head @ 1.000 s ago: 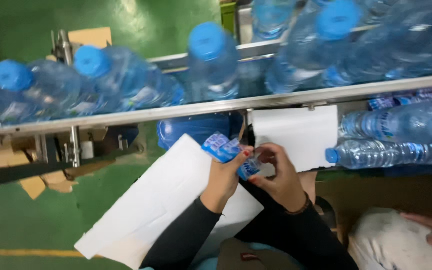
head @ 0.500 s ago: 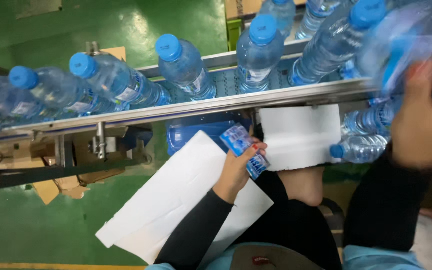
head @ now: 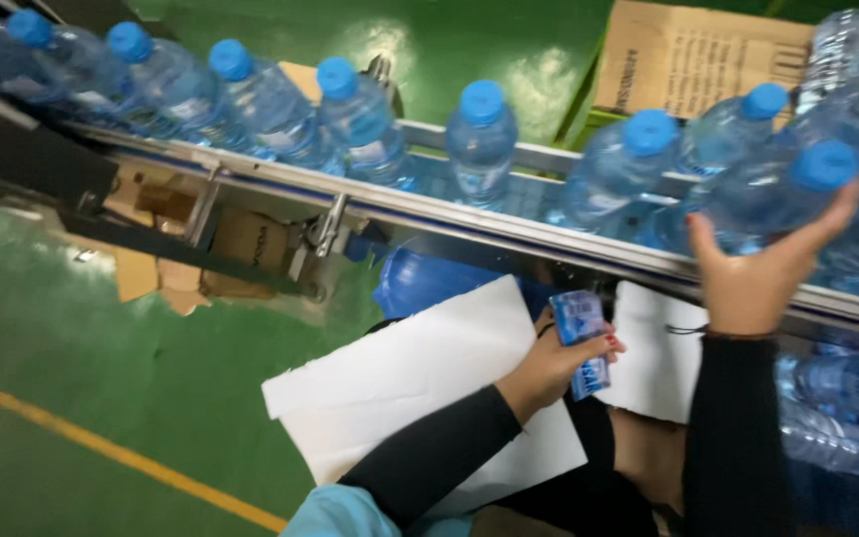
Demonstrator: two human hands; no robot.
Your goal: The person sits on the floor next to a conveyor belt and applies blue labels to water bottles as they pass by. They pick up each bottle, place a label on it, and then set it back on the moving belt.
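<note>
A: Green floor (head: 72,328) lies far below both grips; above them runs the conveyor (head: 509,224), its rail keeping the bottles (head: 479,139) upright in one file.

B: And the white sheets (head: 420,388)?

A: Under the left hand (head: 549,363), spread over the lap. That grip is closed around a stack of blue labels (head: 582,338), held handy.

B: The right hand (head: 753,273)?

A: Fingers half-curled around a bottle (head: 777,199), steadying it from the near side.

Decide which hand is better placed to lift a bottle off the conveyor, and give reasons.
Right. The right hand already grips a bottle on the conveyor; the left hand holds labels below it.
</note>
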